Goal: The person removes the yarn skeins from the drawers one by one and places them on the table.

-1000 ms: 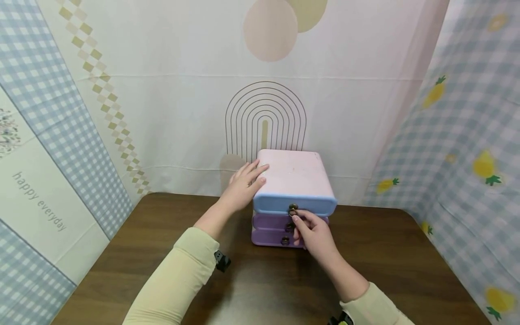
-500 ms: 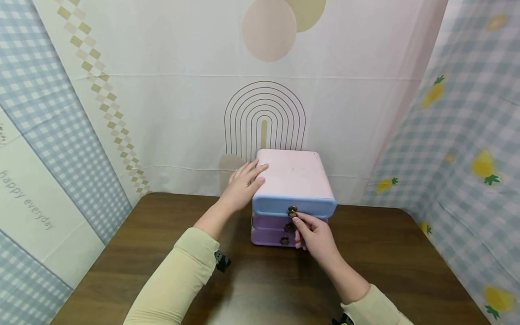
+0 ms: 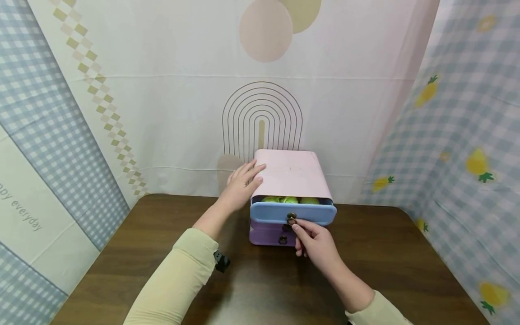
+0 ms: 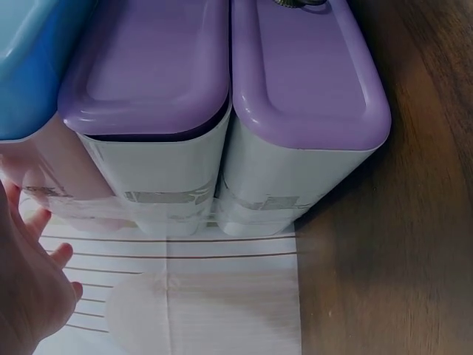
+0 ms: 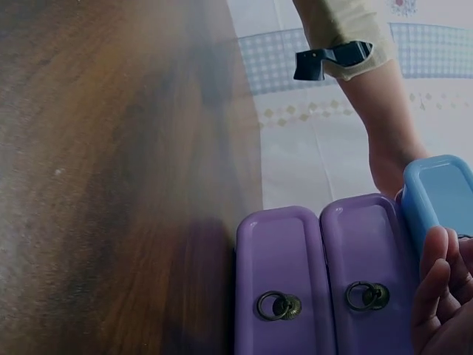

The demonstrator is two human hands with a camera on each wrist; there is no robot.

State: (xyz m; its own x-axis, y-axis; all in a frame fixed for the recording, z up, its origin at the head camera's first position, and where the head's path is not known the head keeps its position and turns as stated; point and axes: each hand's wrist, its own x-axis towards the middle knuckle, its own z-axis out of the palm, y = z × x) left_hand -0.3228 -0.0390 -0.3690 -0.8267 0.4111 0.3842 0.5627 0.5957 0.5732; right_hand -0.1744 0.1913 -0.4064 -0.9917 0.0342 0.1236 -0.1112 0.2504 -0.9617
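A small chest of drawers with a pink top (image 3: 290, 174) stands at the table's back. Its blue top drawer (image 3: 268, 212) is partly pulled out, and green round things (image 3: 289, 199) show inside. My right hand (image 3: 318, 246) pinches the drawer's brass ring pull (image 3: 291, 220) between thumb and forefinger. Against the upper left side of the chest rests my left hand (image 3: 241, 187), fingers spread over the edge of the top. Below the blue drawer sit two purple drawers, the middle one (image 5: 373, 259) and the bottom one (image 5: 284, 244), both pushed in or nearly so, each with a ring pull.
The chest stands on a dark brown wooden table (image 3: 260, 289), close to a white patterned cloth (image 3: 183, 126) behind it. Checked cloths hang at both sides, the right one (image 3: 451, 149) printed with pineapples. A black wrist camera (image 5: 332, 59) is on the left sleeve.
The right hand has drawn the blue drawer out toward the front, uncovering the green things inside. The left hand stays against the chest. The head view has shifted slightly.
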